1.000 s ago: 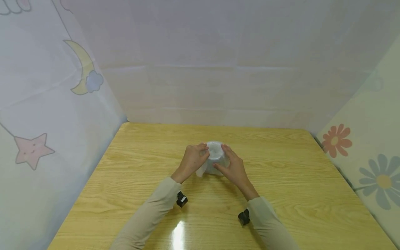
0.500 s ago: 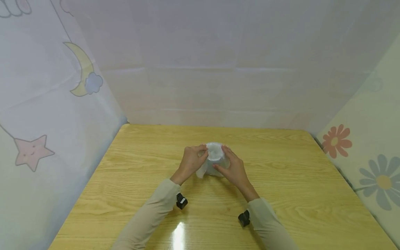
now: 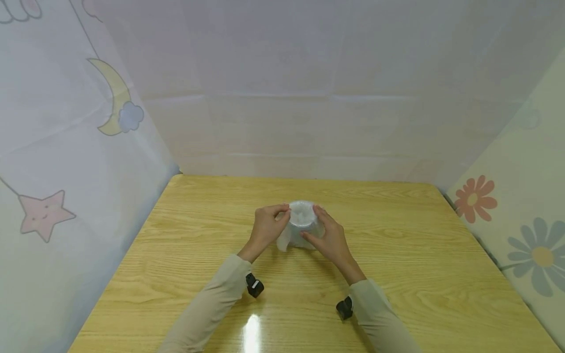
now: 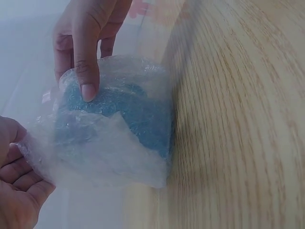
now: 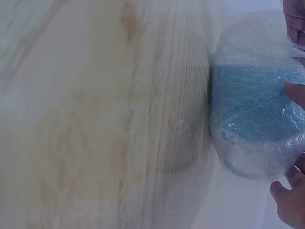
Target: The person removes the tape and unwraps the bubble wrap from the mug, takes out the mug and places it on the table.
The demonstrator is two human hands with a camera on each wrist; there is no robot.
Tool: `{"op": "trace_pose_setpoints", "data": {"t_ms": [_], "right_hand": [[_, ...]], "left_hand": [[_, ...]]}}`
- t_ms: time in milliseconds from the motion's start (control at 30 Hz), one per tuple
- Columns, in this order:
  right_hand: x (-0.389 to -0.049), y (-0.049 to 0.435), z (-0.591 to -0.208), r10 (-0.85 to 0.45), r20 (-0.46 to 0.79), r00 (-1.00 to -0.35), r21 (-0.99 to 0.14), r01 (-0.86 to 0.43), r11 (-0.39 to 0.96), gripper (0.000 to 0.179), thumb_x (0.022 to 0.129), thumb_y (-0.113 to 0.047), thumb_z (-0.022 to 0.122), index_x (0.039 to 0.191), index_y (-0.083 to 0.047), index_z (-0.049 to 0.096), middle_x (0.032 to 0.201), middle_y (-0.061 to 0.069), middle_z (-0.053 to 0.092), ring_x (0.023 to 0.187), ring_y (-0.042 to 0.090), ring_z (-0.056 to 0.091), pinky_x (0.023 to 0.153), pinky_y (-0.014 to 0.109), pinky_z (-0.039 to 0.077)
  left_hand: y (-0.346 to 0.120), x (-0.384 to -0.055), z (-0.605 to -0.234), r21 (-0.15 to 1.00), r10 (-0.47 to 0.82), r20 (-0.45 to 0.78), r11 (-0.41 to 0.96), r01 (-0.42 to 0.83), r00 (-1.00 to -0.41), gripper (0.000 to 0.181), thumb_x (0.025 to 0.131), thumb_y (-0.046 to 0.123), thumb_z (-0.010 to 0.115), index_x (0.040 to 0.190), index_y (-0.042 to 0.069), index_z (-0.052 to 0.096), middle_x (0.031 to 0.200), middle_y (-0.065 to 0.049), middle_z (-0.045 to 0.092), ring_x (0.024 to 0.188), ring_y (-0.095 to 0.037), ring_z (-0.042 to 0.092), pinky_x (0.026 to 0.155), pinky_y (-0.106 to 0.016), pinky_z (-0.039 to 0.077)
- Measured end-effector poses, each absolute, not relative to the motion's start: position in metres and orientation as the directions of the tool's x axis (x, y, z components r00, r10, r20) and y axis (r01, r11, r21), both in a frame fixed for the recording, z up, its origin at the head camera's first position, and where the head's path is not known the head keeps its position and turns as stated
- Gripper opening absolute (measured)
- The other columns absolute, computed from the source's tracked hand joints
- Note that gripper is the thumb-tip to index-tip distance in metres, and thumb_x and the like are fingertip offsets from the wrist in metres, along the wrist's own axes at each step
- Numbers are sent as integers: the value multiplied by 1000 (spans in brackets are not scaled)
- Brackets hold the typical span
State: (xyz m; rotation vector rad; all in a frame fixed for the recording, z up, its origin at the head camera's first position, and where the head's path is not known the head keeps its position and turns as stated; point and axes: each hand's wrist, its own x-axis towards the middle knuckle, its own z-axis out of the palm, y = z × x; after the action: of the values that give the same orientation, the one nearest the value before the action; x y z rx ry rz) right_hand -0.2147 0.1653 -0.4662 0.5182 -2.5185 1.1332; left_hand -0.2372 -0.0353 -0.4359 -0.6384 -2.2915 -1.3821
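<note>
On the table (image 3: 212,274) stands a squat, round bundle (image 3: 302,215) in clear, crinkled plastic wrap that looks like bubble wrap. Something blue (image 4: 143,117) shows through the wrap; its kind cannot be made out. My left hand (image 3: 268,225) pinches the wrap's edge at the bundle's upper left between thumb and fingertips. In the left wrist view, the film (image 4: 38,152) stretches from those fingertips to the bundle. With the thumb on the near side and fingers over the far side, my right hand (image 3: 330,238) grips the bundle. A loose flap (image 3: 283,241) hangs at its lower left.
Printed cloth walls enclose the table: a left one (image 3: 66,157) with a moon and star, a plain back one (image 3: 282,122) and a right one (image 3: 521,196) with flowers. Small black wrist cameras (image 3: 254,285) hang below both cuffs.
My left hand has shifted slightly left, away from the bundle's top rim, with the wrap's edge still between its fingers. My right hand and the bundle stay in place.
</note>
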Motion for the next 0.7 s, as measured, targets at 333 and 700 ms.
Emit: {"op": "trace_pose_setpoints", "data": {"t_ms": [333,700], "right_hand": [[-215,165,-466,-186,439,-879,-655,-454,604,80,78,-23,84,141,6,45,143,22,43,133,39,39,103,53,38],[-215,167,-467,-192,449,-873,-645,-465,606,80,79,-25,83,142,5,44,144,21,43,133,38,38,104,52,36]], "left_hand": [[-39,-236,-436,797,116,501,326,509,-858,15,91,4,66,98,-6,74,101,-14,71,97,-27,68,82,-33,54],[-42,-235,-425,462,387,599,548,697,-701,18,89,1,65,105,-5,71,105,-17,70,55,-11,62,59,-25,55]]}}
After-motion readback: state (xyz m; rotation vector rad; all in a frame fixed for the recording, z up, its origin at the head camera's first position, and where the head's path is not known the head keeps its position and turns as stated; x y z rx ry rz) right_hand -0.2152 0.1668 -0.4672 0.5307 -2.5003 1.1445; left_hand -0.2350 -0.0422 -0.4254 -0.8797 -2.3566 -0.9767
